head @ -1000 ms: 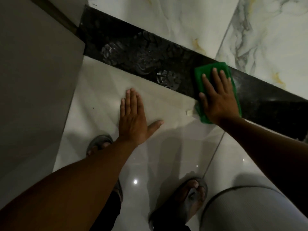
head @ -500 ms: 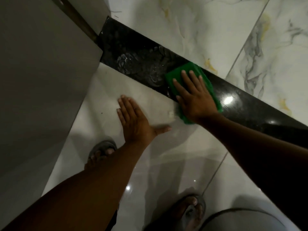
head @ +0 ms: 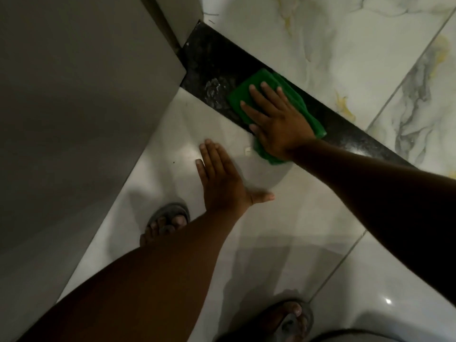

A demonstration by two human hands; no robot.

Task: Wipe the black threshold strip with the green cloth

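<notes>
A black threshold strip (head: pixel 207 60) runs diagonally from the upper left to the right edge, between pale floor tiles. A folded green cloth (head: pixel 243 95) lies across it near its left end. My right hand (head: pixel 276 119) presses flat on the cloth with fingers spread, covering most of it. Whitish smudges (head: pixel 214 88) mark the strip just left of the cloth. My left hand (head: pixel 219 176) rests flat and empty on the white tile in front of the strip, thumb pointing right.
A grey door or panel (head: pixel 86 95) fills the left side and meets the strip's left end. Marbled tiles (head: pixel 345 58) lie beyond the strip. A small white chip (head: pixel 247 151) sits by the cloth. Two sandalled feet (head: pixel 167 223) stand below on the glossy tile.
My right hand has slid the green cloth leftwards along the strip, over the dusty shoe prints, towards the door end. My left hand stays planted on the tile.
</notes>
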